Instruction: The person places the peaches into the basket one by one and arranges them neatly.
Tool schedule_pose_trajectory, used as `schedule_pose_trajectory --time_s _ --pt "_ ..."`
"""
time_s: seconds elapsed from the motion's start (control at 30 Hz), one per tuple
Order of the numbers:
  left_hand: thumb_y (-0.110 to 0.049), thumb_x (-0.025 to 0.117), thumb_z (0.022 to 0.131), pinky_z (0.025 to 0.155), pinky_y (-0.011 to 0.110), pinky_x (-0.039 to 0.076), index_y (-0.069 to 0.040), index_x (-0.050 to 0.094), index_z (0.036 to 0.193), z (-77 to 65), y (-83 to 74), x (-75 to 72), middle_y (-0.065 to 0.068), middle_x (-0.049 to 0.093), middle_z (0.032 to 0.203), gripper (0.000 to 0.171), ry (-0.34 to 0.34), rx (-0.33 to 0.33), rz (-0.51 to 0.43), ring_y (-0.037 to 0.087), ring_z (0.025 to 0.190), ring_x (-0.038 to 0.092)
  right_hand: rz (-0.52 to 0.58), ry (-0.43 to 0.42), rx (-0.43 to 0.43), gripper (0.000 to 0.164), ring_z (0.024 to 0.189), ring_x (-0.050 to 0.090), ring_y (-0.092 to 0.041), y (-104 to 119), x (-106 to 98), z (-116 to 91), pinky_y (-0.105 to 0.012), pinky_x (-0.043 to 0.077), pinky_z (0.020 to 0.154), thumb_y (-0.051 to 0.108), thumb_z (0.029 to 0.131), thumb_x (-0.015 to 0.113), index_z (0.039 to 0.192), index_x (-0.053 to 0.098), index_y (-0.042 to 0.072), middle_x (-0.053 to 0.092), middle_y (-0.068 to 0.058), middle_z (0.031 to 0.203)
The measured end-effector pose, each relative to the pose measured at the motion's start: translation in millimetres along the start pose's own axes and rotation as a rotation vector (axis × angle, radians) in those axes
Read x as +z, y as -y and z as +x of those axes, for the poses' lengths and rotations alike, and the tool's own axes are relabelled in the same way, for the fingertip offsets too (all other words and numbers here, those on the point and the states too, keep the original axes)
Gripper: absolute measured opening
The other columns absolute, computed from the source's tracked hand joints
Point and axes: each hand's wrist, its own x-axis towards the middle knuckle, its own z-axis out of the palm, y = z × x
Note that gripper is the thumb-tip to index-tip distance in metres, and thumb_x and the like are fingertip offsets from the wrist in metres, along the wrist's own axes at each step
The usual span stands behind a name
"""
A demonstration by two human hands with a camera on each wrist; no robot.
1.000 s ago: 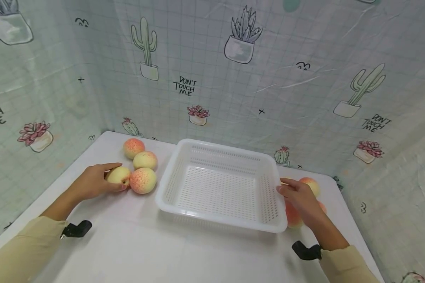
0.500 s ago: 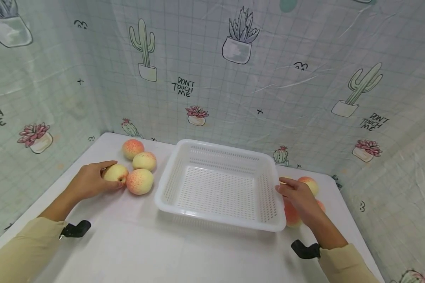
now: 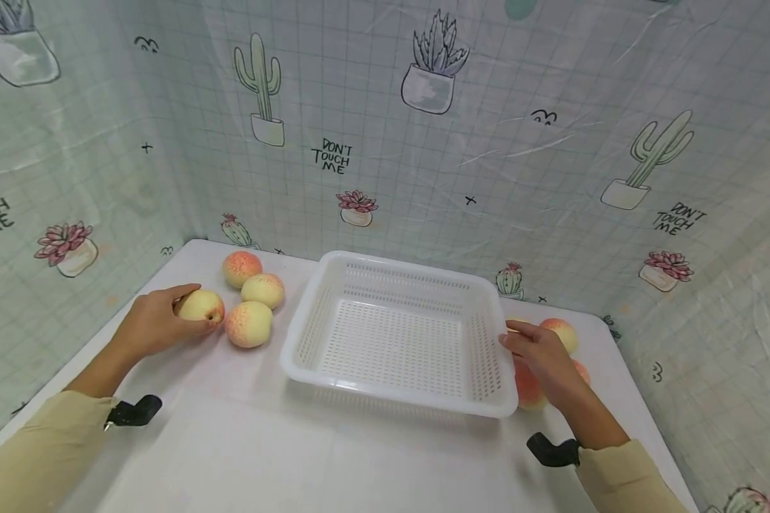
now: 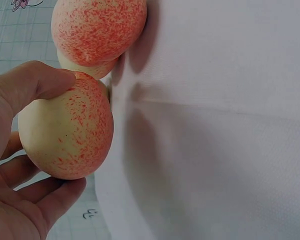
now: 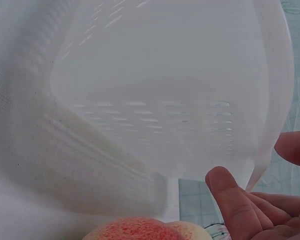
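Note:
My left hand (image 3: pixel 157 320) grips a yellow peach with red speckles (image 3: pixel 200 306) at the left of the table. In the left wrist view the thumb and fingers wrap this peach (image 4: pixel 67 130), and its shadow falls on the white cloth beside it. Close by to the right lies another peach (image 3: pixel 248 324), with two more, a yellow one (image 3: pixel 263 291) and an orange-red one (image 3: pixel 242 268), behind. A white plastic basket (image 3: pixel 397 405) stands mid-table with nothing in it. My right hand (image 3: pixel 543 356) pinches its right rim; the right wrist view shows digits either side of that edge (image 5: pixel 277 100).
Several peaches sit at the right, partly hidden by my right hand and the basket, among them a red one (image 3: pixel 529 385) and an orange-yellow one (image 3: pixel 559 333). A patterned cloth (image 3: pixel 385 142) hangs behind and beside the white table (image 3: pixel 333 463).
My left hand has drawn its peach leftward and slightly back, turning it a little. The neighbouring peach has shifted left too, and a gap now separates them. Right hand and basket stay put.

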Motion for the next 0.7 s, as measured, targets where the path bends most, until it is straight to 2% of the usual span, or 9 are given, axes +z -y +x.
schedule_pose_trajectory --time_s 0.23,0.5,0.7 --pt "-0.043 0.087 0.082 0.068 0.029 0.042 0.007 0.053 0.144 1.3 -6.5 -12.5 0.034 0.065 0.125 0.087 -0.015 0.029 -0.005 0.037 0.096 0.059 -0.005 0.002 -0.003 0.066 0.142 0.052 -0.045 1 1 -1 -0.058 0.047 0.113 0.038 0.107 0.056 0.162 0.035 0.007 0.043 -0.021 0.162" --pt "-0.041 0.087 0.082 0.067 0.03 0.043 0.005 0.053 0.147 2.3 -22.5 -25.6 0.03 0.067 0.121 0.086 -0.012 0.057 -0.013 0.034 0.094 0.059 -0.006 0.02 0.006 0.071 0.147 0.046 -0.046 0 -2 -4 -0.057 0.043 0.116 0.041 0.107 0.055 0.164 0.03 0.007 0.034 -0.021 0.168" --pt "-0.044 0.087 0.083 0.065 0.03 0.044 0.003 0.051 0.149 1.4 -34.9 -33.9 0.03 0.066 0.122 0.088 -0.005 0.065 -0.013 0.034 0.094 0.058 -0.004 0.025 -0.011 0.073 0.147 0.046 -0.047 0 0 -3 -0.058 0.043 0.116 0.041 0.106 0.055 0.164 0.029 0.006 0.035 -0.021 0.167"
